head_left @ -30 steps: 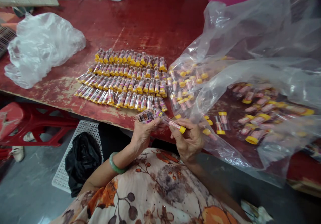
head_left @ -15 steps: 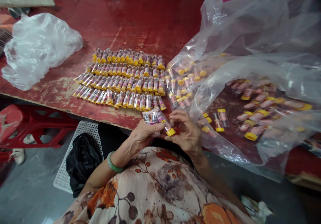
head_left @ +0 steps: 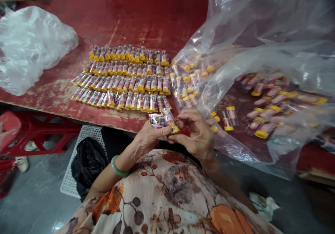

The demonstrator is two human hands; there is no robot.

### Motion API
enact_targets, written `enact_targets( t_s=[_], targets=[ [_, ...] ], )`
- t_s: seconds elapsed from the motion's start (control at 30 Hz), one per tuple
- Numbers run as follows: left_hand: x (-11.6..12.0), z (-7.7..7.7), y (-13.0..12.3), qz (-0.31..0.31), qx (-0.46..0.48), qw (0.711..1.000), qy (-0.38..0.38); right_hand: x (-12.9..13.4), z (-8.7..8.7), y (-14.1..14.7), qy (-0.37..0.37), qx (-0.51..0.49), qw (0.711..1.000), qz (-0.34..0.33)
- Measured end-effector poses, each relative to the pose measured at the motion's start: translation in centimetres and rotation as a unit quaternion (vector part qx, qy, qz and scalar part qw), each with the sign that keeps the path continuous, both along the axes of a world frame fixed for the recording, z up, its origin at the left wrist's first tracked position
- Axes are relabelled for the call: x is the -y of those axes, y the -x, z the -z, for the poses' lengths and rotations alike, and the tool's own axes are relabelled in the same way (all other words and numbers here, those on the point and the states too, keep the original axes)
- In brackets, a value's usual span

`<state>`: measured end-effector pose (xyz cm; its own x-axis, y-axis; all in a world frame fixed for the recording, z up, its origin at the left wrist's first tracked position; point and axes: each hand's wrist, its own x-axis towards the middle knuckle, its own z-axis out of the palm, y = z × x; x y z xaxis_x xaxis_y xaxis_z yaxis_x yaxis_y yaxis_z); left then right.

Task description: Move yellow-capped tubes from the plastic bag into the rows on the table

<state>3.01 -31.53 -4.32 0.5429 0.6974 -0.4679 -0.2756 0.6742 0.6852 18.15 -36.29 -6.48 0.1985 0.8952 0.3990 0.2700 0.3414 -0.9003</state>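
Tube (head_left: 169, 119), yellow-capped, pink-filled, gripped by left hand (head_left: 151, 133), right hand (head_left: 195, 132) curled, seemingly touching it

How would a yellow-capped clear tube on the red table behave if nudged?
A yellow-capped clear tube looks stiff and probably light. Its round body would probably roll if nudged, though the wider cap may slow that. Its glossy wall may be slightly slippery.

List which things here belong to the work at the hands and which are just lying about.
In the work: left hand, right hand, yellow-capped tube, printed label, rows of capped tubes, clear bag of tubes.

Lying about: crumpled clear bag, black bag, white plastic grid, red stool.
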Motion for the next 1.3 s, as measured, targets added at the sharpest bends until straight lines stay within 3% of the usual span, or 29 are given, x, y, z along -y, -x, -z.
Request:
enact_targets(
  t_s=[0.2,0.4,0.5,0.6,0.73,0.83,0.9,1.0,1.07,1.1,1.3],
  targets=[
    [-0.4,-0.2,0.1,0.012,-0.014,1.0,-0.007,0.8,-1.1,0.0,-0.119,0.113,0.985,0.043],
    [-0.6,-0.4,0.4,0.027,-0.021,0.999,-0.019,0.8,0.3,0.1,-0.241,0.333,0.907,0.095],
    [-0.9,-0.5,0.4,0.03,-0.033,0.999,-0.012,0.5,1.0,0.0,-0.261,0.358,0.889,0.115],
    [-1.6,-0.9,0.2,0.017,-0.055,0.998,-0.024,0.2,1.4,0.0,-0.266,0.348,0.889,0.135],
    [-4.6,-2.3,-0.1,-0.008,-0.11,0.987,-0.113,-0.1,1.3,-0.5,-0.252,0.329,0.898,0.15],
    [-10.1,-3.5,-0.4,-0.038,-0.183,0.955,-0.229,0.1,1.2,-1.2,-0.234,0.322,0.905,0.151],
    [-14.8,-4.2,-0.9,-0.034,-0.256,0.917,-0.305,0.4,1.3,-1.7,-0.231,0.319,0.907,0.149],
    [-21.5,-4.8,-2.3,-0.01,-0.431,0.817,-0.384,1.0,1.7,-2.3,-0.231,0.312,0.91,0.149],
    [-24.6,-5.1,-3.6,0.005,-0.532,0.747,-0.398,1.4,2.0,-2.6,-0.219,0.307,0.913,0.158],
    [-25.6,-5.2,-4.2,0.009,-0.56,0.726,-0.399,1.6,2.2,-2.7,-0.211,0.306,0.914,0.163],
    [-28.0,-4.9,-6.2,0.0,-0.57,0.709,-0.416,3.3,1.7,-4.0,-0.173,0.327,0.915,0.16]
  ],
)
